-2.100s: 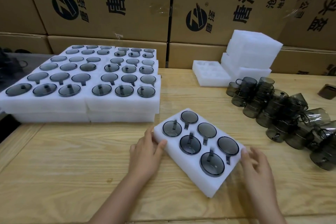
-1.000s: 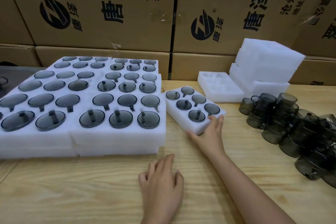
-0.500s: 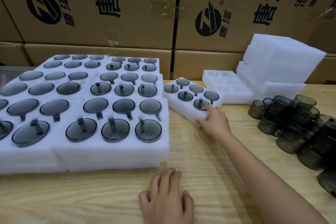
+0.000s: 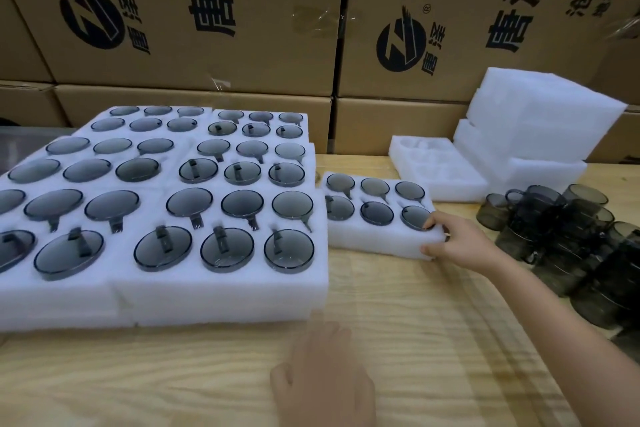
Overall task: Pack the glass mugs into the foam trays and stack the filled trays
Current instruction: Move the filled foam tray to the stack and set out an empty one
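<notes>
A white foam tray (image 4: 374,236) filled with several smoky glass mugs lies on the wooden table, its left side against the stacked filled trays (image 4: 214,298). My right hand (image 4: 453,243) grips that tray's near right corner, thumb on the side and fingers over the top edge. My left hand (image 4: 322,374) rests flat on the table in front, blurred, holding nothing. Loose dark glass mugs (image 4: 568,236) stand clustered at the right.
An empty foam tray (image 4: 436,166) lies behind the filled one, beside a pile of white foam blocks (image 4: 540,128). Printed cardboard boxes (image 4: 207,28) wall off the back of the table. Bare wood (image 4: 433,340) lies between my hands.
My right hand has slid the filled tray from the table's middle to the back left, turned it square, and brought it against the stacked trays. My left hand let go and lies on the table.
</notes>
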`<control>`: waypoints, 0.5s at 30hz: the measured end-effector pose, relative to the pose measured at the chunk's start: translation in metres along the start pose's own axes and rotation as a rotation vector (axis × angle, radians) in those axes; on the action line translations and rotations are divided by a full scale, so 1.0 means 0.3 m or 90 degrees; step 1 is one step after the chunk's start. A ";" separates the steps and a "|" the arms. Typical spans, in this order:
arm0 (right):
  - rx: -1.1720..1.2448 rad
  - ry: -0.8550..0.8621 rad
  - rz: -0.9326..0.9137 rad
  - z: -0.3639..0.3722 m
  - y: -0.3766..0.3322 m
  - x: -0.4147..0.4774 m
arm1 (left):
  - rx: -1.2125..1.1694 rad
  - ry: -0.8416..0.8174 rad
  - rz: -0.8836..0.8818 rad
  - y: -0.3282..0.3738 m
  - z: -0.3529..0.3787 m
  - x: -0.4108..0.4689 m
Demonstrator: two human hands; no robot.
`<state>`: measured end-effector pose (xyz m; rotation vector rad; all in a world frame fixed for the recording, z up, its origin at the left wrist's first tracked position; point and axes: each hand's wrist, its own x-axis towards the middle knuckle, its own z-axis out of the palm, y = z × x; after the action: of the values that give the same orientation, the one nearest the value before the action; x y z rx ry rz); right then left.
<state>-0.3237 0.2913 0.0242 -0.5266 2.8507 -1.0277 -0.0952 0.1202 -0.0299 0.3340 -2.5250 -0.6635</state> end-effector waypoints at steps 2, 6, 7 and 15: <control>-0.010 -0.002 -0.028 -0.007 0.005 0.010 | 0.005 0.003 0.004 -0.001 0.001 0.000; -0.071 0.007 -0.077 0.038 -0.012 0.056 | 0.011 0.007 0.002 0.000 0.000 -0.001; -0.129 0.004 -0.078 0.059 -0.019 0.068 | 0.010 0.009 0.002 0.001 0.001 -0.001; -0.229 0.154 -0.107 0.129 -0.045 0.133 | -0.004 0.020 0.005 0.004 -0.002 0.003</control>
<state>-0.3505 0.2445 0.0050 -0.7236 3.2795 -0.6322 -0.0956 0.1207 -0.0284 0.3293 -2.4923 -0.6569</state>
